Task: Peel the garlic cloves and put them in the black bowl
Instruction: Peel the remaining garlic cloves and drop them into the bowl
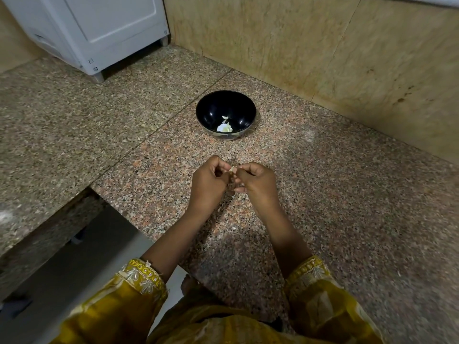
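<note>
Peeling in hand: we see the left hand [208,180] and the right hand [258,181] meet at the middle of the frame, over the speckled stone surface [323,194], with one garlic clove [233,169] between them.
Fingers: on both hands the fingers [222,165] are curled in tight and pinch the clove from either side. Only a pale tip of it shows, so we cannot tell how much skin is off.
Black bowl: the black bowl [206,120] stands on the surface above the hands in the frame, well apart from them.
In the bowl: a few pale garlic pieces [224,127] lie at the bottom; we cannot count them.
Handling: we judge the clove small, light and firm, with a dry, papery skin that tears in flakes. Once bare it is likely to be a little slick.
Where to hold: we would pin one end between thumb and forefinger and pick the skin loose at the other end.
Risk: we think a hard squeeze could shoot the clove out onto the surface.
Around: a white appliance [99,28] stands at the upper left, and mustard embroidered sleeves [139,276] cross the bottom.
</note>
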